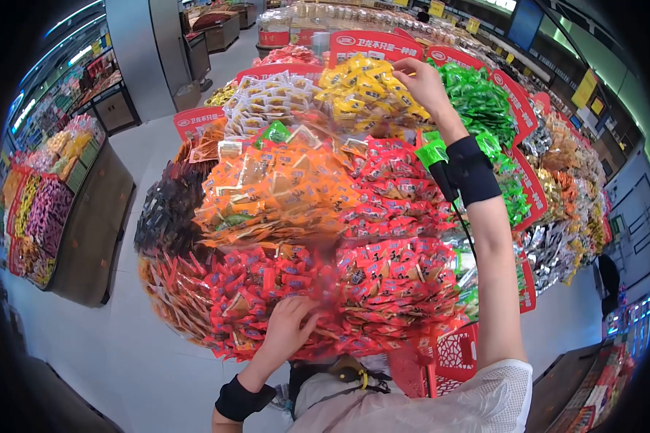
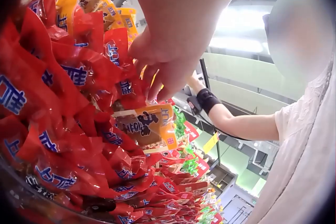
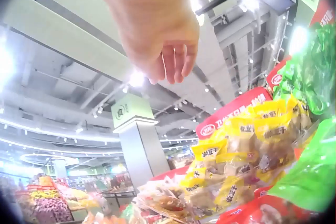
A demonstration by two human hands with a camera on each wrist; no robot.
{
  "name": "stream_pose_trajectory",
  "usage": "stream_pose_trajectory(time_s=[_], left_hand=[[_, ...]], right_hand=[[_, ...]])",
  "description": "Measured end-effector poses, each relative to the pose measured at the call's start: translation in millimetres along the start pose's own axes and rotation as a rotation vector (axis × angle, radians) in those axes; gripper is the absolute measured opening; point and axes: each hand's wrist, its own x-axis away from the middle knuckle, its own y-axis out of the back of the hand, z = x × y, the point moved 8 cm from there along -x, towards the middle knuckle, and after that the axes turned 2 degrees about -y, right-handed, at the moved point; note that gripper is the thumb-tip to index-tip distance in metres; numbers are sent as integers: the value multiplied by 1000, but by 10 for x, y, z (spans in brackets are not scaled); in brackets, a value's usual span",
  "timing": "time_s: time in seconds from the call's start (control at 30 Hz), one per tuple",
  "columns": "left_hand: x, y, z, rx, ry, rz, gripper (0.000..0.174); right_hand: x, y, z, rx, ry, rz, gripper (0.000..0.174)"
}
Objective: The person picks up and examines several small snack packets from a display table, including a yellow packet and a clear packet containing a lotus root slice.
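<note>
Yellow snack packets are heaped at the back of a large round display. My right hand is over their right edge; in the right wrist view that hand hangs above the yellow packets, apart from them, its fingers loosely bent with nothing visible in them. My left hand rests at the red packets near the front. The left wrist view has the left hand close against red packets, beside an orange-and-brown packet; whether its fingertips touch one is hidden.
Orange packets fill the middle of the display, white ones the back left, green ones the back right. Red signs stand up behind the heaps. A red basket is at the front right. Another display stands at left.
</note>
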Motion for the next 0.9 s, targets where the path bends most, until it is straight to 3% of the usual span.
stream_pose_trajectory(time_s=[0.13,0.33,0.6,0.67,0.9], left_hand=[[-24,-15,-38,-5,-16,-26,19],[-39,-73,-110,-51,-22,-12,19],[-30,-126,-176,-89,-2,-23,17],[-33,-157,-225,-81,6,-30,17],[-74,-354,-201,-91,90,-27,15]], right_hand=[[714,722,346,-100,53,-103,21],[2158,1319,362,-234,-168,-234,19],[3853,750,430,-358,-540,42,16],[4010,656,533,-333,-528,106,16],[4210,667,521,-485,-618,46,17]])
